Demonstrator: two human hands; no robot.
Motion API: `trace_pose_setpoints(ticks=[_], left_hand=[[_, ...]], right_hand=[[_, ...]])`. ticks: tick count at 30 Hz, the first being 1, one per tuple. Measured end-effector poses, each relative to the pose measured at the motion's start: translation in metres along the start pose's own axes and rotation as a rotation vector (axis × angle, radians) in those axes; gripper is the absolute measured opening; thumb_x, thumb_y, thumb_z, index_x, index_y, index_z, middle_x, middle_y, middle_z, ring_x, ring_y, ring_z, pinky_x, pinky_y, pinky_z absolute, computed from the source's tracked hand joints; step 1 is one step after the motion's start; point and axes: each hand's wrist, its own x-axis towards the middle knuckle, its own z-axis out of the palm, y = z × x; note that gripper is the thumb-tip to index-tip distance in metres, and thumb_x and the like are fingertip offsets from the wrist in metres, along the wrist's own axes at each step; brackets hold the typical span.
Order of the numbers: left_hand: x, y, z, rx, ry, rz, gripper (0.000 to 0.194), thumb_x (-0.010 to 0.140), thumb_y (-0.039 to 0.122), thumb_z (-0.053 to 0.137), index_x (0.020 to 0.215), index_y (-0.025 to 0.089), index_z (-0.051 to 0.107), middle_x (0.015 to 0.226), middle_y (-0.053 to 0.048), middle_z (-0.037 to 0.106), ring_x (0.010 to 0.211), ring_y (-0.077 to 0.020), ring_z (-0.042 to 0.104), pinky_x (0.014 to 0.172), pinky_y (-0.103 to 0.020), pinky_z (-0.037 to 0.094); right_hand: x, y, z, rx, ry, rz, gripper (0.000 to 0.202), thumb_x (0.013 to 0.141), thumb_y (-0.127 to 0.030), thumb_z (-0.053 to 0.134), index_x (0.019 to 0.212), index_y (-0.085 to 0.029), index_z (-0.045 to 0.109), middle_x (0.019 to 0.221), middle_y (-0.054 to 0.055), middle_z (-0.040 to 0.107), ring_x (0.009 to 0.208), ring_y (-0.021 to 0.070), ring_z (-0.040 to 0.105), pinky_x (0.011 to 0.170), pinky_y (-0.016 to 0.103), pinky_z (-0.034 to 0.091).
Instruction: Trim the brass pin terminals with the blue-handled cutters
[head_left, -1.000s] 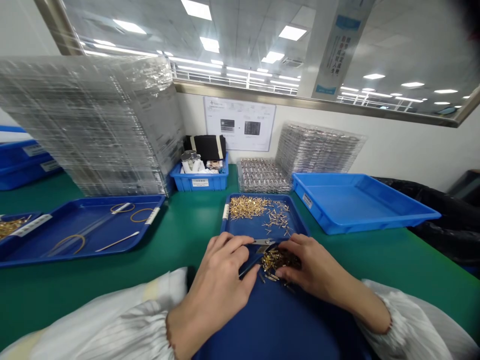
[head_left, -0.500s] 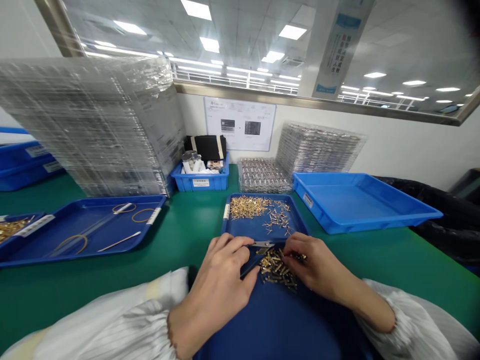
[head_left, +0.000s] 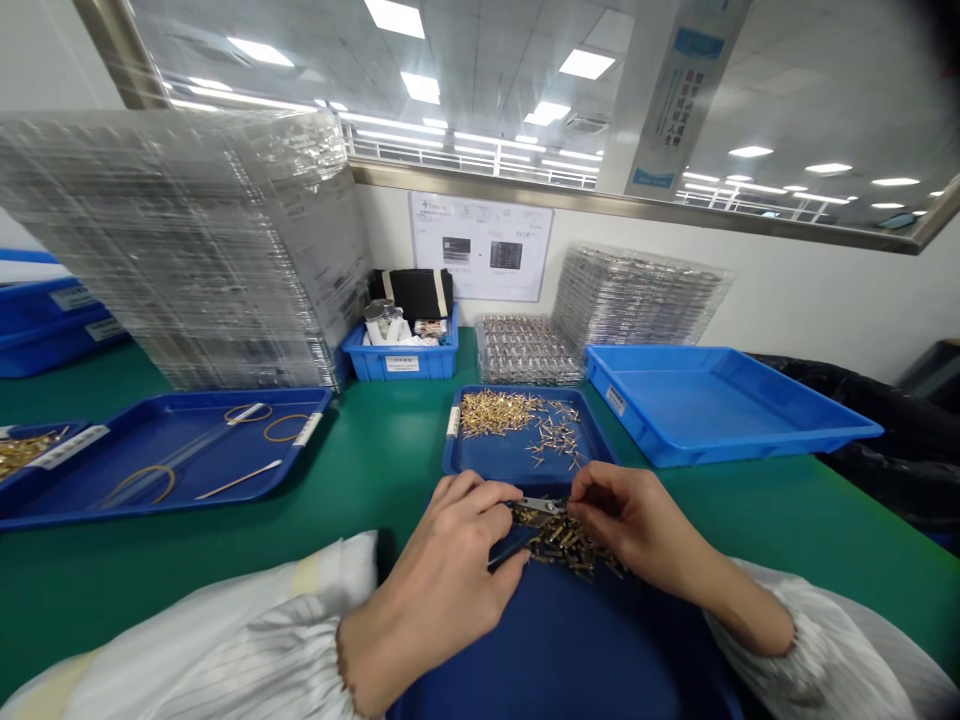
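My left hand (head_left: 450, 560) is wrapped round a pair of small pliers (head_left: 541, 506) with dark handles, their metal jaws pointing right. My right hand (head_left: 637, 520) is closed in a pinch at the tip of the jaws. What its fingertips hold is small and mostly hidden, so I cannot make it out. Beneath both hands lies a heap of short brass-coloured metal parts (head_left: 574, 552) in the near dark blue tray (head_left: 555, 640). Just beyond is another blue tray (head_left: 510, 465), bearing many thin golden pins (head_left: 495, 412).
Left lies a blue tray (head_left: 225, 510) with rubber bands and a cotton swab (head_left: 238, 480). Stacked clear plastic trays (head_left: 225, 250) rise behind it. A small blue bin (head_left: 401, 367) stands at the back. To the right is a light blue tray (head_left: 720, 400), near a black bag (head_left: 840, 430).
My left hand and the pliers have shifted slightly right and down, bringing the jaws to my right fingertips. My right hand has lifted a little from the heap of parts.
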Motion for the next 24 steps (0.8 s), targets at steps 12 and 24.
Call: trace_pose_setpoints(ticks=[12, 24], left_hand=[[-0.0014, 0.0003, 0.0011, -0.016, -0.015, 0.028, 0.01, 0.073, 0.019, 0.06, 0.063, 0.017, 0.056, 0.1, -0.002, 0.062, 0.093, -0.0227, 0.049, 0.086, -0.045, 0.041], [-0.0016, 0.0014, 0.0013, 0.015, -0.055, 0.035, 0.009, 0.075, 0.02, 0.058, 0.066, 0.017, 0.057, 0.102, 0.0, 0.061, 0.094, -0.0226, 0.048, 0.088, -0.048, 0.038]], right_hand=[[0.001, 0.0008, 0.0036, -0.085, -0.005, -0.207, 0.026, 0.087, -0.006, 0.039, 0.098, -0.02, 0.058, 0.09, 0.003, 0.056, 0.079, 0.0115, 0.054, 0.07, 0.022, 0.042], [-0.0003, 0.0018, 0.0046, -0.086, 0.034, -0.15, 0.029, 0.083, -0.007, 0.048, 0.109, -0.019, 0.053, 0.083, -0.001, 0.059, 0.075, 0.01, 0.056, 0.069, 0.02, 0.042]])
